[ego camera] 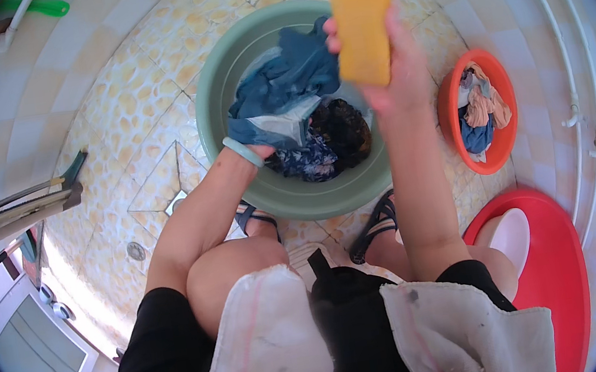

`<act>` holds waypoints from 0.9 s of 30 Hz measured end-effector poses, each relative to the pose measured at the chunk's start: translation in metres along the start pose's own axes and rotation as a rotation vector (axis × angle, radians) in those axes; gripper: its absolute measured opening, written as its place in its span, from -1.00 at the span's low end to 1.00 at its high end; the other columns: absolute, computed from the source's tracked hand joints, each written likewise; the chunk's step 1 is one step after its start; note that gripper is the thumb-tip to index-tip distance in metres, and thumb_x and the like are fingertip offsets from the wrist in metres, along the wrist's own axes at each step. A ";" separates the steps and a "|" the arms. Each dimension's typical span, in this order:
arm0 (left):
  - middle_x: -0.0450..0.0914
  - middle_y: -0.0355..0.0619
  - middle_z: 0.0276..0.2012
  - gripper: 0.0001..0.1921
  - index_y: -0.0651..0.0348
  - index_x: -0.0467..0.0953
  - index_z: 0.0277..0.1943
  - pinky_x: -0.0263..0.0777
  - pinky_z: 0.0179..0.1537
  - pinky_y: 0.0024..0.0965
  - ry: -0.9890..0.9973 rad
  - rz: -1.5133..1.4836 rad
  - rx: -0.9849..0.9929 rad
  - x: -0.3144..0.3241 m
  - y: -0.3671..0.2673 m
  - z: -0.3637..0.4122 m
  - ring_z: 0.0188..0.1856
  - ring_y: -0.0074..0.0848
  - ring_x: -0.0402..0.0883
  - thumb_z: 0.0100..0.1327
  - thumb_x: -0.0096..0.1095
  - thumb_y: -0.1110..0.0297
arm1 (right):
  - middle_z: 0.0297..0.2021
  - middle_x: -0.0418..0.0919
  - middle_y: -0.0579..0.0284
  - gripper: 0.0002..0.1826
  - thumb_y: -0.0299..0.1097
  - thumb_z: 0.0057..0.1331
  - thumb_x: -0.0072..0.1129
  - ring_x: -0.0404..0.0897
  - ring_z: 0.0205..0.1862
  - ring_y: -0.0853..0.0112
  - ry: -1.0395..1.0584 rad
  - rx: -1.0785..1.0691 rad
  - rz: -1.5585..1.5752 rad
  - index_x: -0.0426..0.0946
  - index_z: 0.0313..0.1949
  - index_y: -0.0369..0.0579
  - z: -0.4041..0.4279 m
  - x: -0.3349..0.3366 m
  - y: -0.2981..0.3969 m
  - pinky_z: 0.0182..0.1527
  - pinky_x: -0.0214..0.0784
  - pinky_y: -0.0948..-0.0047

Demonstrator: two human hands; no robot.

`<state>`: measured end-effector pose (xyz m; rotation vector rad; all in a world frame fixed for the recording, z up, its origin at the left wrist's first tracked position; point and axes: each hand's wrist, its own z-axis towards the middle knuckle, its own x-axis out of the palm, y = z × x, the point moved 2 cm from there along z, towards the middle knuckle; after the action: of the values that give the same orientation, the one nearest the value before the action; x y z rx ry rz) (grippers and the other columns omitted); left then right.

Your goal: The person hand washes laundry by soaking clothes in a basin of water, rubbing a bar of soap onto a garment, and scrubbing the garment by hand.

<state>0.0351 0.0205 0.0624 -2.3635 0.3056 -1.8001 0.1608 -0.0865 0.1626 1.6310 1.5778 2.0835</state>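
My right hand (400, 65) is raised over the far right rim of a green plastic basin (212, 112). Its fingers are wrapped round a yellow bar (365, 33), which looks like laundry soap and is blurred. Inside the basin, a wet blue garment (276, 84) with a pale inner side is bunched up. My left hand (264, 150) grips this garment near the left side, mostly hidden under the cloth. A pale green bangle (243, 152) circles the left wrist. Beside that hand lie a dark blue patterned cloth (306, 159) and a black-and-brown cloth (344, 132).
An orange tub (451, 126) of clothes (483, 111) stands at the right wall. Nearer me is a large red basin (554, 265) holding a pink bowl (511, 240). Pipes (564, 66) run along that wall. A floor drain (136, 251) and long-handled tools (35, 203) are at left.
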 end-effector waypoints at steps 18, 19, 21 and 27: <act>0.36 -0.06 0.16 -0.57 0.07 0.20 0.27 0.18 0.24 -0.23 -0.023 0.024 0.216 -0.012 -0.010 0.004 0.19 -0.39 0.34 0.40 -0.17 0.15 | -0.01 0.36 -0.16 -0.47 -0.21 0.25 0.01 0.33 -0.01 -0.05 0.015 -0.433 -1.536 0.22 0.17 -0.12 -0.002 0.009 -0.124 0.08 0.11 -0.04; 0.38 -0.09 0.12 -0.61 0.05 0.23 0.23 0.23 0.20 -0.24 -0.061 0.029 0.154 -0.003 -0.011 0.006 0.17 -0.39 0.36 0.39 -0.15 0.20 | -0.02 0.36 -0.15 -0.46 -0.20 0.24 0.01 0.33 -0.02 -0.06 -0.067 -0.294 -1.512 0.21 0.17 -0.11 0.018 0.002 -0.123 0.06 0.12 -0.05; 0.40 -0.12 0.08 -0.66 0.02 0.26 0.19 0.28 0.16 -0.25 -0.098 0.029 0.094 0.025 -0.010 0.011 0.14 -0.39 0.38 0.38 -0.12 0.25 | -0.04 0.36 -0.14 -0.45 -0.18 0.23 0.02 0.33 -0.02 -0.07 -0.146 -0.156 -1.487 0.21 0.18 -0.09 0.026 -0.006 -0.123 0.04 0.12 -0.06; 0.35 -0.17 0.18 -0.60 -0.06 0.23 0.24 0.23 0.20 -0.26 -0.034 0.119 0.206 -0.032 -0.022 -0.018 0.19 -0.38 0.35 0.40 -0.26 0.10 | -0.01 0.36 -0.14 -0.47 -0.21 0.26 -0.03 0.33 -0.02 -0.01 0.103 -0.324 -1.617 0.23 0.21 -0.04 -0.019 0.018 -0.136 0.06 0.13 0.00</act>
<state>0.0114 0.0495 0.0427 -2.1840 0.2389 -1.6512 0.0710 -0.0238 0.0784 -0.1064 1.4890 1.2599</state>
